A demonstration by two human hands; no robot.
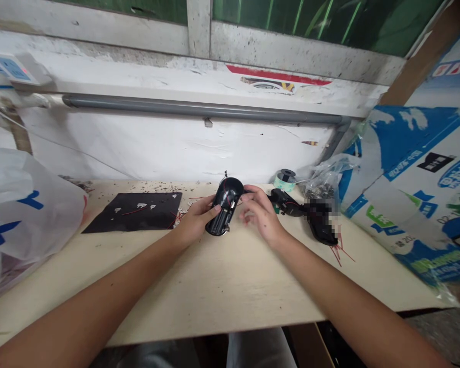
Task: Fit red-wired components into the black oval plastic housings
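Observation:
A black rounded plastic housing (220, 221) is tilted above the table, its open side showing slots and a small white connector (233, 204). My left hand (194, 219) is closed around its left side, thumb on the front. Thin red wire (227, 198) loops across the upper part. At the right edge of the housing, my right hand (261, 210) has its fingers bent, and the tips of thumb and forefinger appear to pinch the red wire. The tips are partly hidden. Other black housings (287, 202) lie to the right of this hand.
A black mat (138, 212) on the left carries small white connectors and red wire. A tape roll (284, 180), a clear plastic bag (324, 179) and loose red wires (340, 250) are at the right. A white bag (26, 225) and a blue-white carton (417, 204) flank the table.

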